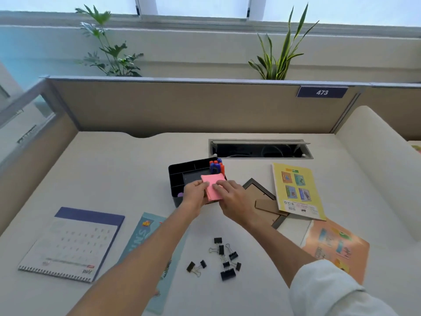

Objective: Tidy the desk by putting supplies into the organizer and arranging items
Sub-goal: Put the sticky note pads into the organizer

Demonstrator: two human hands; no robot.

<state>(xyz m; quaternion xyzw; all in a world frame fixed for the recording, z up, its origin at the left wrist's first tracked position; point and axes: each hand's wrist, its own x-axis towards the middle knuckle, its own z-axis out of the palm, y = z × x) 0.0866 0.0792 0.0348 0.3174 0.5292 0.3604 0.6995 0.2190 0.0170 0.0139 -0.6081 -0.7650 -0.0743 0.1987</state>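
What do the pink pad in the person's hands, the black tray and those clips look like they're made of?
Pink pad: paper, matte; a stack of thin sheets shows along its edge.
Black tray: probably moulded plastic, dull finish, with thin divider walls.
Clips: likely metal, with black bodies and shiny wire handles.

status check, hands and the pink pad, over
Left hand and right hand both gripping pink sticky pad, held over black organizer. Binder clips loose on desk. Nothing blocking.
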